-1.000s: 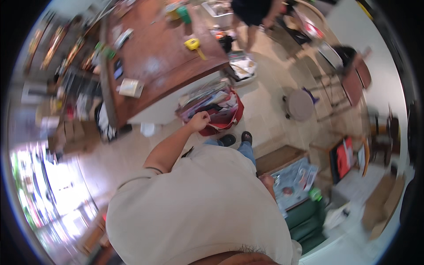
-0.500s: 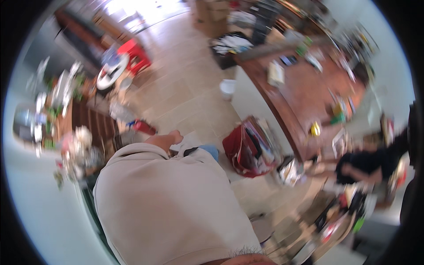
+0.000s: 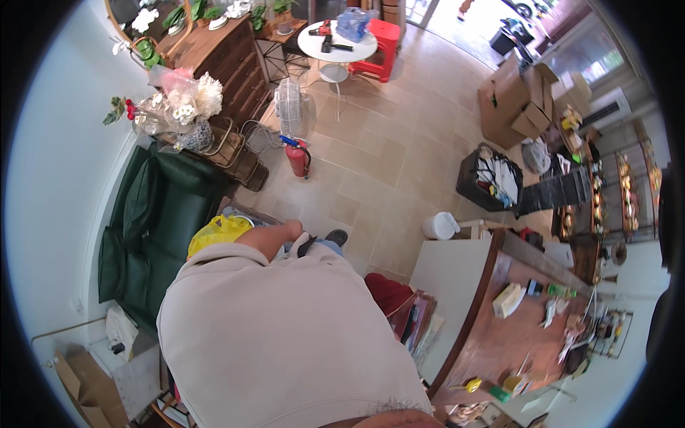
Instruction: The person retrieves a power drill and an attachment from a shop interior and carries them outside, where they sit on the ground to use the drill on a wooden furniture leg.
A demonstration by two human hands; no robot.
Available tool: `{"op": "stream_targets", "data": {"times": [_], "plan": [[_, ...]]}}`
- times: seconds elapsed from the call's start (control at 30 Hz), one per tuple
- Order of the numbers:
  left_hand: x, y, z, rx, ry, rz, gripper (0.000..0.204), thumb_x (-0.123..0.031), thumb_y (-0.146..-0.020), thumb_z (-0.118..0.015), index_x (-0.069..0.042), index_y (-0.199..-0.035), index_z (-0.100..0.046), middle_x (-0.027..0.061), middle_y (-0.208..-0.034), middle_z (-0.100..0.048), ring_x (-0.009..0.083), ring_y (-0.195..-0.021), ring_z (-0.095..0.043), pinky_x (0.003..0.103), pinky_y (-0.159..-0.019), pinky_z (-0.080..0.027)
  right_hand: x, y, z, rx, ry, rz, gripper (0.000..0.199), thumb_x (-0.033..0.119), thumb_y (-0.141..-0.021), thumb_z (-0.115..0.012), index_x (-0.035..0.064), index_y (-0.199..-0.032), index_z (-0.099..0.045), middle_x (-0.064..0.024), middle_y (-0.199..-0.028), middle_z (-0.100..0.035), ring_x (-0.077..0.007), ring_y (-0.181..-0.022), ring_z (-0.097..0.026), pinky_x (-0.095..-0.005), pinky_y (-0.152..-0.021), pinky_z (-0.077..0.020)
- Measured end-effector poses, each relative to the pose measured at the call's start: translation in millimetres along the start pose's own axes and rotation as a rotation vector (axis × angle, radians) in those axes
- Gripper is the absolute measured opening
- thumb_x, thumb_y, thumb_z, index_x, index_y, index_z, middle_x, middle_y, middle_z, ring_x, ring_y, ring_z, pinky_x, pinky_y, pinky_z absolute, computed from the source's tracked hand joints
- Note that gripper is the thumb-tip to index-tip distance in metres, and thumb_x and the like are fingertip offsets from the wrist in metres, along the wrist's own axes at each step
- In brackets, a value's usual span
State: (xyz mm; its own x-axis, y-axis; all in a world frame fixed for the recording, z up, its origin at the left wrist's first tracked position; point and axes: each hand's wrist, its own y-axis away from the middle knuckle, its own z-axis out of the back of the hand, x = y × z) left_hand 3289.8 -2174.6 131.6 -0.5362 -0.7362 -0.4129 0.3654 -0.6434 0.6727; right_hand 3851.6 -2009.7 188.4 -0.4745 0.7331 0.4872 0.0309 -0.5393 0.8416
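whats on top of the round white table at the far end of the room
On the round white table lie a red and black power tool, a dark tool and a bluish clear plastic bundle. What the bundle covers cannot be seen.

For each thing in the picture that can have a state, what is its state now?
Left hand: bare, fingers hidden, held in front of the body near the yellow bag.
Yellow bag: crumpled, lying on the green sofa.
Green sofa: against the wall, nobody sitting.
Fire extinguisher: upright on the floor.
Fan: standing; running or not, cannot tell.
Cardboard boxes: stacked, closed.
Black crate: open, filled with papers.
Right hand: not visible.
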Motion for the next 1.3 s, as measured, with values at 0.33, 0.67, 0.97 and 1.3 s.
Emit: {"op": "stream_targets", "data": {"times": [0.33, 0.67, 0.97, 1.3], "plan": [[63.2, -28.7, 37.2, -0.611, 0.672, 0.416, 0.027, -0.023, -0.084, -0.061, -0.002, -0.081, -0.076, 0.0215, -0.08, -0.074, 0.0315, -0.068, -0.073, 0.046, -0.069, -0.059, 281.9, -75.8, -59.3, 0.13, 0.282, 0.315, 0.027, 0.018, -0.101, -0.062, -0.0019, -0.12, -0.066, -0.0125, -0.101, -0.074, -0.0206, -0.079, -0.072, -0.0302, -0.061, -0.0531], [-39.5, 13.9, -26.3, -0.23, 0.586, 0.509, 0.039, -0.037, -0.087, -0.07, -0.001, -0.096, -0.08, 0.025, -0.1, -0.076, 0.0346, -0.094, -0.074, 0.045, -0.086, -0.057, 408.6, -205.1, -72.6, 0.173, 0.457, 0.154, 0.03, 0.017, -0.099, -0.061, -0.004, -0.12, -0.064, -0.0136, -0.101, -0.074, -0.0226, -0.074, -0.071, -0.0295, -0.054, -0.0498], [-41.4, -91.5, 14.6, -0.379, 1.139, 0.569, 0.04, -0.035, -0.086, -0.073, -0.005, -0.112, -0.077, 0.0223, -0.113, -0.075, 0.0354, -0.107, -0.073, 0.045, -0.09, -0.055, 621.1, -284.8, -251.4, 0.407, 0.642, 0.503, 0.027, 0.012, -0.096, -0.063, -0.0052, -0.117, -0.067, -0.0121, -0.097, -0.073, -0.0198, -0.078, -0.07, -0.0293, -0.064, -0.0536], [47.7, -209.6, 239.0, -0.473, 1.246, 0.704, 0.025, -0.024, -0.085, -0.064, 0.0, -0.085, -0.073, 0.0152, -0.081, -0.074, 0.0274, -0.077, -0.072, 0.042, -0.074, -0.056, 823.0, -306.6, -507.7, 0.417, 1.002, 0.891, 0.037, 0.021, -0.093, -0.068, -0.0044, -0.12, -0.069, -0.0177, -0.105, -0.076, -0.0254, -0.092, -0.073, -0.037, -0.083, -0.0584]]}}
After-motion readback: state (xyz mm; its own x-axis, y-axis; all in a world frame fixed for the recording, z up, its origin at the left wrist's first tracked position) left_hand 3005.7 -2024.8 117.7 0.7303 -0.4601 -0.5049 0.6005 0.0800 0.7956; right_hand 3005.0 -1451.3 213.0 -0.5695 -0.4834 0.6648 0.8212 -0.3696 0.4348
